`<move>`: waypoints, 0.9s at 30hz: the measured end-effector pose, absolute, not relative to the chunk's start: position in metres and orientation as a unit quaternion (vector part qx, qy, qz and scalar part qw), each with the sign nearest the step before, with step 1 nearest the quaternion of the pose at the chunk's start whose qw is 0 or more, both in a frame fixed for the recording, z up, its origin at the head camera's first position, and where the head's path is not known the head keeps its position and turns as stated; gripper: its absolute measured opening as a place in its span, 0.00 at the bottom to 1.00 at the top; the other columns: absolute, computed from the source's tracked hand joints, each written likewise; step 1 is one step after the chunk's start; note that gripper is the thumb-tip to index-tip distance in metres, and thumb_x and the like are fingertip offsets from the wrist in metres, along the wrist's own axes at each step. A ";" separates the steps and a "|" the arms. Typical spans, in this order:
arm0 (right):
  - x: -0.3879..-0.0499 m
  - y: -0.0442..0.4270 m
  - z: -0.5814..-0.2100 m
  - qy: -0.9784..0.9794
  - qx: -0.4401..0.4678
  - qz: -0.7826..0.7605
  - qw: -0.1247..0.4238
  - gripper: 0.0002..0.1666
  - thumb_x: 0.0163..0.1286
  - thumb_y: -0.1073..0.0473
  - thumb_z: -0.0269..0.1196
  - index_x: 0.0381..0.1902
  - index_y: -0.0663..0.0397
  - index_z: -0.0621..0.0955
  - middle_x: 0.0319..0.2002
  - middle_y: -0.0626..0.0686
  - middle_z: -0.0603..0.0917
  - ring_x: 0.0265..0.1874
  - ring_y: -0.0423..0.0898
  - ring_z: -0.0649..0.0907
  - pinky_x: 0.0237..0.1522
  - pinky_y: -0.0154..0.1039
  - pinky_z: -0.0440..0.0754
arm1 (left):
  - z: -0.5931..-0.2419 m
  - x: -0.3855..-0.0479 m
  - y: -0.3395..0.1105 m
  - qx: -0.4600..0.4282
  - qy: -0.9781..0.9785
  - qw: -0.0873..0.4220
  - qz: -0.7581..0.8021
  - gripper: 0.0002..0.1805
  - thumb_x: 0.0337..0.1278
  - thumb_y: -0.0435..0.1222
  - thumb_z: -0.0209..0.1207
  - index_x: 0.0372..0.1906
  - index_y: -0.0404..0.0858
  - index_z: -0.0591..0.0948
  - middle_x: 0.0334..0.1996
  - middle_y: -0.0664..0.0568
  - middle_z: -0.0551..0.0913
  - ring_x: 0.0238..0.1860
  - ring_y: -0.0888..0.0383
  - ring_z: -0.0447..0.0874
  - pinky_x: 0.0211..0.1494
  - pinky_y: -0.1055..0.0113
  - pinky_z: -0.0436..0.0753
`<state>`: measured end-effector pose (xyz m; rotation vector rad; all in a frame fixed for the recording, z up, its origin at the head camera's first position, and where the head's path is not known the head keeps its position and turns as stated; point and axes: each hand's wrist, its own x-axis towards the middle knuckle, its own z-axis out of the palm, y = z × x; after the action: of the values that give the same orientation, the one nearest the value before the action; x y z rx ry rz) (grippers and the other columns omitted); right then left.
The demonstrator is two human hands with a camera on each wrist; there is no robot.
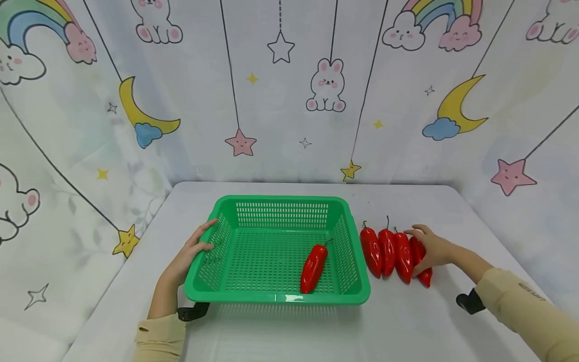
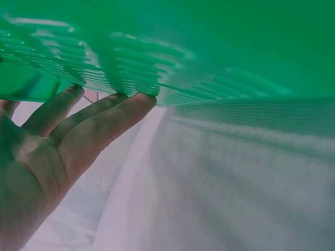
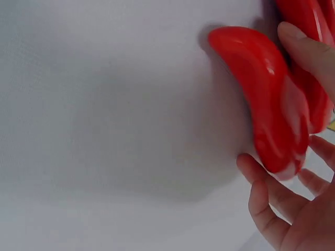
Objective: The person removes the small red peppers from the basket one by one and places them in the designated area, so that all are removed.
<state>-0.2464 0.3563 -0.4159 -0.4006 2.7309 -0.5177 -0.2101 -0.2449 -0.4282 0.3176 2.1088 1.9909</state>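
A green plastic basket (image 1: pixel 271 299) with slotted sides stands on the white table. My left hand (image 1: pixel 183 261) holds its left rim, and in the left wrist view the fingers (image 2: pixel 112 115) lie against the outside of the slotted wall. Inside the basket, toward the right, is one red chili pepper (image 1: pixel 314 269). Several more red peppers (image 1: pixel 387 251) lie side by side to the basket's right. My right hand (image 1: pixel 434 251) is around the rightmost pepper (image 3: pixel 267 104), its thumb (image 3: pixel 309 52) on the side facing the neighbouring pepper and its fingers at one end.
The white table (image 1: pixel 280 332) extends in front of the basket. Behind it hangs a pale curtain (image 1: pixel 289 110) printed with stars, moons and rabbits. A dark wrist strap (image 1: pixel 193 311) sits at the left cuff, and another dark wrist piece (image 1: pixel 470 301) at the right.
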 end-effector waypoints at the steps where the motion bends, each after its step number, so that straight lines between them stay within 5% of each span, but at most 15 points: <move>1: -0.246 0.357 -0.413 0.960 -0.139 -0.182 0.162 0.66 0.29 0.45 0.78 0.63 0.63 0.59 0.61 0.72 0.50 0.54 0.71 0.61 0.35 0.54 0.79 | -0.428 -0.210 -0.245 0.108 0.718 0.112 0.679 0.34 0.62 0.33 0.44 0.72 0.49 0.49 0.69 0.43 0.42 0.54 0.36 0.62 0.43 0.53 0.74; 7: -0.243 0.365 -0.396 0.963 -0.146 -0.193 0.120 0.61 0.34 0.47 0.77 0.63 0.63 0.61 0.62 0.74 0.50 0.51 0.70 0.65 0.33 0.52 0.79 | -0.429 -0.210 -0.245 0.111 0.716 0.110 0.680 0.34 0.63 0.33 0.44 0.72 0.48 0.49 0.69 0.43 0.42 0.54 0.36 0.62 0.43 0.53 0.75; 11: -0.241 0.368 -0.385 0.966 -0.141 -0.199 0.081 0.58 0.38 0.46 0.75 0.63 0.63 0.62 0.61 0.74 0.54 0.37 0.59 0.77 0.29 0.44 0.80 | -0.429 -0.210 -0.245 0.113 0.717 0.109 0.679 0.34 0.62 0.33 0.44 0.72 0.48 0.49 0.69 0.43 0.42 0.54 0.36 0.62 0.43 0.53 0.75; 15: -0.237 0.368 -0.374 0.969 -0.137 -0.200 0.049 0.56 0.40 0.45 0.74 0.63 0.63 0.62 0.58 0.72 0.60 0.31 0.51 0.77 0.26 0.41 0.79 | -0.430 -0.210 -0.245 0.113 0.717 0.111 0.679 0.34 0.62 0.33 0.44 0.72 0.48 0.49 0.69 0.43 0.42 0.55 0.36 0.62 0.43 0.53 0.75; 27: -0.228 0.352 -0.348 0.965 -0.122 -0.232 0.003 0.53 0.48 0.42 0.69 0.65 0.59 0.59 0.60 0.70 0.59 0.45 0.65 0.73 0.29 0.50 0.80 | -0.429 -0.210 -0.245 0.111 0.714 0.114 0.682 0.34 0.62 0.33 0.43 0.72 0.48 0.49 0.69 0.43 0.42 0.55 0.37 0.60 0.44 0.53 0.74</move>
<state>-0.2278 0.3519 -0.3481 -0.3823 3.0259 -0.7269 -0.2097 -0.2448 -0.4289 0.3268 2.0947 1.9993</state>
